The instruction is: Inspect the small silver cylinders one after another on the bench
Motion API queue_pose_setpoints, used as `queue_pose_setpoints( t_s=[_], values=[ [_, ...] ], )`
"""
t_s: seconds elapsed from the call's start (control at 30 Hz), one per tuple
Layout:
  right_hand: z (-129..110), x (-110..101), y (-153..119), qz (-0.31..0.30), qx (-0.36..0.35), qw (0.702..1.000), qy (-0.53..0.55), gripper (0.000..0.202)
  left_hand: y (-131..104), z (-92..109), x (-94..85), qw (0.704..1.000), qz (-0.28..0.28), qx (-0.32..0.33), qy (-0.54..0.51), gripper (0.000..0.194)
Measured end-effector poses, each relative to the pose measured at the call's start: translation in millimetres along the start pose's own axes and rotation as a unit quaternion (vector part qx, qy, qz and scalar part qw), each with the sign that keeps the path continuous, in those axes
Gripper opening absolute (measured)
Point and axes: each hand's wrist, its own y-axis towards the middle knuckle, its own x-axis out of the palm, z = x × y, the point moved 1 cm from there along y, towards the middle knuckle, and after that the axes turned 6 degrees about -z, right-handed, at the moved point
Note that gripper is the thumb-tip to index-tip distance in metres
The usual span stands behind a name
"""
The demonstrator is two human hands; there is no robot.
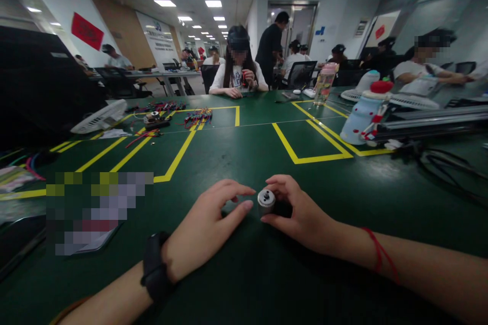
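A small silver metal cylinder [266,201], with a dark fitting and holes on its top face, stands upright on the green table [229,162] near the middle. My right hand [305,213] is curved around its right side, thumb in front and fingers behind, gripping it. To the left of the cylinder is my left hand [213,223], its thumb and fingers apart and pointing at it, with nothing held and a small gap to the metal. A black band is on my left wrist, a red string on my right.
Bundles of coloured wires [198,118] and a white fan [99,117] are at the back left. A blue bottle [356,119], a clear bottle [325,84] and black cables [446,162] stand or lie right. A person [238,68] sits opposite. A phone [23,238] lies left.
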Motion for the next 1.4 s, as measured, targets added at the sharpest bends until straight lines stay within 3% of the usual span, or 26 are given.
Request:
queue_pose_setpoints(
  t_s=[0.07, 0.17, 0.5, 0.8, 1.0, 1.17, 1.3, 1.4],
  values=[
    [0.4, -0.2, 1.0, 0.003, 0.0, 1.0, 0.005, 0.06, 12.9, 16.1, 9.7, 1.0, -0.002, 0.026, -0.017, 0.02],
    [0.3, -1.4, 2.2, 0.003, 0.004, 1.0, 0.017, 0.055, 24.3, 25.0, 14.6, 0.999, 0.009, 0.02, -0.027, 0.016],
    [-8.9, -2.2, 1.4, 0.016, -0.007, 0.998, -0.067, 0.042, 20.6, 7.0, 3.1, 0.996, 0.09, 0.004, -0.028, 0.016],
    [-7.4, -2.3, 2.0, 0.023, -0.002, 0.997, -0.072, 0.04, 19.8, -16.4, 29.4, 1.0, 0.006, -0.015, 0.015, 0.01],
    [-9.0, -2.5, 1.8, 0.023, 0.002, 0.997, -0.073, 0.04, 17.3, -16.9, 22.7, 1.0, -0.002, -0.017, 0.008, 0.014],
    [-4.3, -21.8, -1.9, 0.069, 0.015, 0.995, -0.067, 0.041, 8.2, -13.9, 12.1, 1.0, -0.004, -0.015, 0.011, 0.017],
    [2.8, -33.6, -7.0, 0.088, 0.044, 0.994, -0.044, 0.043, 11.2, -11.4, 19.6, 0.997, -0.04, 0.027, 0.055, 0.014],
    [1.8, -31.3, -9.5, 0.072, 0.048, 0.996, -0.039, 0.043, 18.6, -10.8, 27.4, 0.997, -0.038, 0.039, 0.062, 0.011]
  ],
)
